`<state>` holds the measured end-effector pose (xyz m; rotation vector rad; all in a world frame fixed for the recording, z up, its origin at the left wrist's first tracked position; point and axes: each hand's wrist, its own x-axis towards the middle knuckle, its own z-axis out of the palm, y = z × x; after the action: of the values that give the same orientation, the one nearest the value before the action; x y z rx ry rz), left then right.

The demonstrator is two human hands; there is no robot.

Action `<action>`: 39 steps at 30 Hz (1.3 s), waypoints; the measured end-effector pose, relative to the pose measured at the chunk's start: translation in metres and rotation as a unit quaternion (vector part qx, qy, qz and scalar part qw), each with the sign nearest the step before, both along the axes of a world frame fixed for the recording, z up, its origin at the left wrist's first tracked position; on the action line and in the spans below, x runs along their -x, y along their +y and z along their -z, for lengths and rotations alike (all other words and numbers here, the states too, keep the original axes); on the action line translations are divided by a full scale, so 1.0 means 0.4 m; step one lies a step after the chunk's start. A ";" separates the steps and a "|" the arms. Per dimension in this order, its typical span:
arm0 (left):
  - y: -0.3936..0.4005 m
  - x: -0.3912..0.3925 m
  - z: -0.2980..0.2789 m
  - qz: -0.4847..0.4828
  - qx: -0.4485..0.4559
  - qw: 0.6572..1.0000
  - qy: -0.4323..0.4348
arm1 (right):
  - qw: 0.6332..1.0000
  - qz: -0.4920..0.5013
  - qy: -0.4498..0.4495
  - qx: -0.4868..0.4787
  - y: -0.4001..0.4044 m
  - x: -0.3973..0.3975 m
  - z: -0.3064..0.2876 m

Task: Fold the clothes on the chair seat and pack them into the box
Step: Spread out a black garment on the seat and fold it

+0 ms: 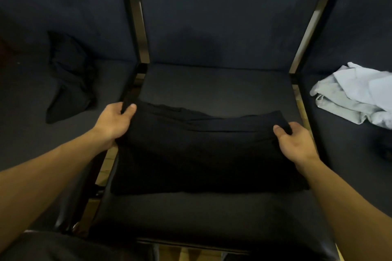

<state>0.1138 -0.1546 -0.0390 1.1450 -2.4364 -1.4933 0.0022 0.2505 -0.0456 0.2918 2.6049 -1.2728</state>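
Note:
A black garment [203,150] lies partly folded across the middle chair seat [212,214]. My left hand [114,122] pinches its far left corner between thumb and fingers. My right hand [294,144] grips its far right corner, thumb on top of the cloth. The far edge of the garment is lifted slightly off the seat between the two hands. No box shows in this view.
A crumpled black garment [70,78] lies on the seat to the left. A light grey-white garment [354,97] lies bunched on the seat to the right. Dark backrests and black-and-gold frame bars [137,34] stand behind and between the seats.

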 end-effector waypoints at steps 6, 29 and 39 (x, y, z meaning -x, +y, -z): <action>-0.023 0.049 -0.026 -0.028 0.000 0.997 0.073 | 0.998 -0.016 0.048 0.036 0.003 -0.019 -0.014; 0.192 -0.083 0.080 0.446 0.430 0.774 -0.129 | 0.984 0.151 0.073 0.068 0.001 0.056 -0.008; 0.149 0.026 0.052 0.430 0.391 0.807 -0.104 | 0.887 -0.228 0.332 -0.225 -0.060 -0.018 -0.031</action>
<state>0.1034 -0.0948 -0.0600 -0.0063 -3.3761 -0.1931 0.0095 0.2264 -0.0334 -0.7896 3.2178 -0.6529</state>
